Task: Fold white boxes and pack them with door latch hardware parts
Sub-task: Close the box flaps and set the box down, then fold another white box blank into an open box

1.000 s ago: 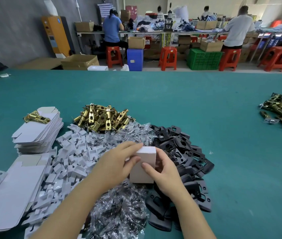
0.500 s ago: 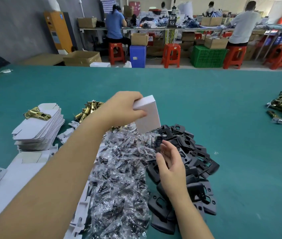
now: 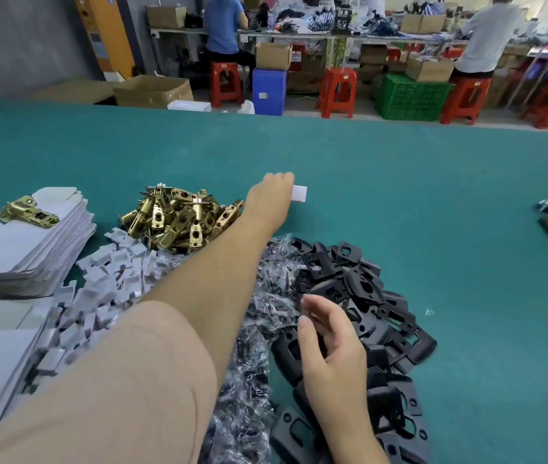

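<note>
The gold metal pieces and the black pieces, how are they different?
The gold metal pieces are shiny and chunky, heaped in a small pile far up the table by the left hand's wrist. The black pieces are dull, flat plates with holes, spread in a longer pile near the right hand. Both are loose heaps lying on the green table.

No text or label here is legible.
</note>
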### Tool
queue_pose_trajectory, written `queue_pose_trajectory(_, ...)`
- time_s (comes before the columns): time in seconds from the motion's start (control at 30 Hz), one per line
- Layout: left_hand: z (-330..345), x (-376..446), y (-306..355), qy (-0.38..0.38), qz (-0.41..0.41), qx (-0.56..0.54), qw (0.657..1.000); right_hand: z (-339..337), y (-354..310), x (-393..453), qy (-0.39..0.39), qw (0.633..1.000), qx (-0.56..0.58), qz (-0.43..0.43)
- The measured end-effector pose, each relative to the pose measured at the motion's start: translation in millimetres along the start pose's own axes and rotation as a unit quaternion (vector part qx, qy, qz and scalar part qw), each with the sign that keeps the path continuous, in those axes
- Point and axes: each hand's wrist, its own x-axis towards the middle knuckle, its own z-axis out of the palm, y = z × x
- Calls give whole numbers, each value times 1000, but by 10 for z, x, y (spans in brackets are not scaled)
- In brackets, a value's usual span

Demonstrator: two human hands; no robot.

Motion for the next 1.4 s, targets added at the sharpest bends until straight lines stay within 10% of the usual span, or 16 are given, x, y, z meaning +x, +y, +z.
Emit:
queue_pose_trajectory(0.33, 5, 126, -98, -332, 72, 94, 936, 21, 16, -2, 10, 1000, 11, 15)
queue_pose_trajectory(0.63, -178, -29, -39, -318, 73, 113, 939, 27, 1, 16, 18, 1000, 18, 16)
queue_pose_trajectory(0.83, -669, -665, -22, -175, 86, 26, 980, 56, 8, 40, 18, 1000, 9, 20)
queue_pose_trajectory(1.2, -1455, -2542, -1380, -166, -294, 240, 910, 34, -47, -39, 18, 1000, -13, 4)
queue_pose_trajectory(1.4, -1451, -3072, -1904, -219, -322, 209, 897, -12, -44, -83, 24, 999, -36, -11)
